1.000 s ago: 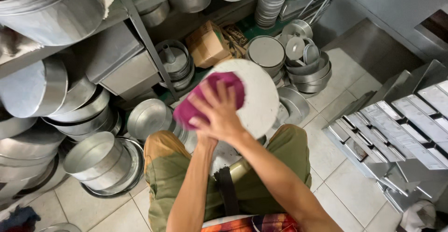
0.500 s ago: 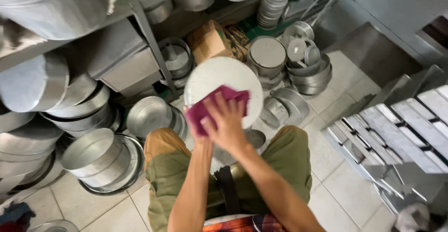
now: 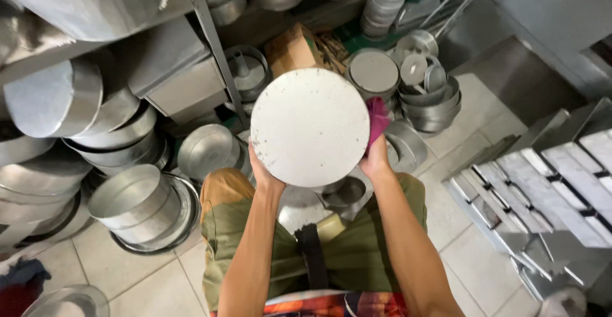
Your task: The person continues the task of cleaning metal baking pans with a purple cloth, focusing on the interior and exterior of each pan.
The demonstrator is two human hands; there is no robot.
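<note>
Above the lap, the left hand (image 3: 262, 175) and right hand (image 3: 375, 161) clamp the edges of a round white disc (image 3: 310, 127) (magenta cloth (image 3: 377, 120) pinched under the right). Around: metal pans (image 3: 131, 205), shelving (image 3: 210, 49), tiled floor (image 3: 475, 253).

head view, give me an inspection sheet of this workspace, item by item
surface: pale tiled floor; the person sits over it, knees in olive trousers.
job's things: round white disc held up flat toward the camera, speckled with small dark marks; magenta cloth bunched at its right edge.
clutter: round metal pans stacked at left, more pans and lids beyond the disc, a cardboard box, long metal moulds at right.
grippers: left hand grips the disc's lower left rim; right hand grips the right rim with the cloth.
cables: nothing seen.
surroundings: metal shelving loaded with pans at upper left.
</note>
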